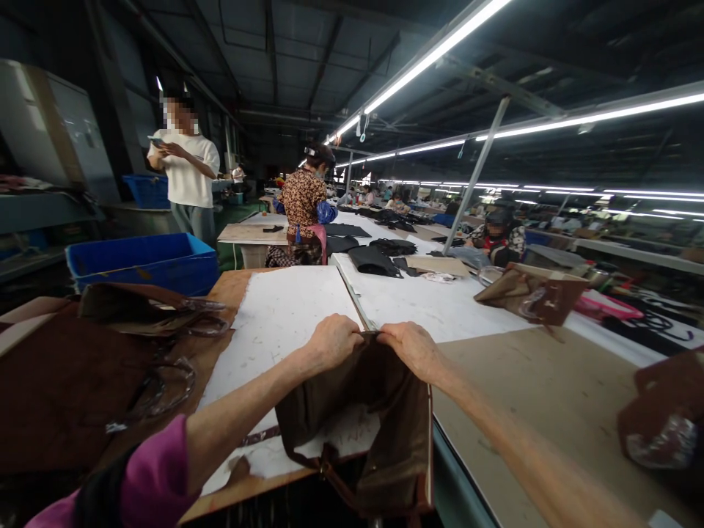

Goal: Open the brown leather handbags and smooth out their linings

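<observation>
A dark brown bag (401, 433) hangs open over the front edge of the table, its lining facing me. My left hand (334, 342) is closed on the far rim of the bag, left of its middle. Close beside it, my right hand (412, 347) pinches the same rim. A small gap separates the two hands. The lower part of the bag, with a strap, hangs toward me at the table edge. White paper (280, 315) lies under and beyond the bag.
Brown bags (71, 381) with plastic-wrapped handles lie at the left, before a blue bin (143, 260). Another brown bag (531, 293) stands at the right on the table, near brown board (539, 396). Black pieces (374, 260) lie farther back. Several people are around the tables.
</observation>
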Motion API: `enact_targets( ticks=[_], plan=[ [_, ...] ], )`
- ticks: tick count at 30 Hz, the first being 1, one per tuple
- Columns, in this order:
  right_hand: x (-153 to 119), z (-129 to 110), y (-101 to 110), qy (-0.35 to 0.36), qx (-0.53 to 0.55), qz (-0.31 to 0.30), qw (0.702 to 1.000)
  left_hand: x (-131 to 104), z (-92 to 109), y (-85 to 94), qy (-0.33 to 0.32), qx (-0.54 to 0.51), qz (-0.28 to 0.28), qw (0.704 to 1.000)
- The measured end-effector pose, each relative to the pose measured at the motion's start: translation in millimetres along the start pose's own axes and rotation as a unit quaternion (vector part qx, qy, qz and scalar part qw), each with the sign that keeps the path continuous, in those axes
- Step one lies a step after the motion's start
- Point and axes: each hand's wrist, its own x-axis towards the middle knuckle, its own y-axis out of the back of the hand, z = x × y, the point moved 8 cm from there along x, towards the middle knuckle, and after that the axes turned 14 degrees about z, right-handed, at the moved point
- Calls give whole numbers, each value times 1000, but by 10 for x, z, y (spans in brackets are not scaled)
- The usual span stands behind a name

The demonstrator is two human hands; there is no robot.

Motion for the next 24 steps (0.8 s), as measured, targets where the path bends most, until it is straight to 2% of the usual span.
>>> enact_targets(
  ticks=[7, 13, 17, 21, 24],
  plan=[
    [60, -115, -75, 24, -17, -27, 999, -9, 39, -25, 16, 13, 3, 1000],
    [48, -107, -43, 26, 11, -36, 999, -68, -51, 37, 27, 21, -38, 999],
    [34, -116, -1, 25, 18, -26, 999, -321, -237, 228, 57, 12, -26, 998],
    [54, -119, -4, 29, 33, -17, 999, -638, -403, 413, 90, -46, 16, 995],
    [71, -112, -22, 29, 36, -15, 999, -809, -502, 480, 125, -109, 62, 984]
  ],
)
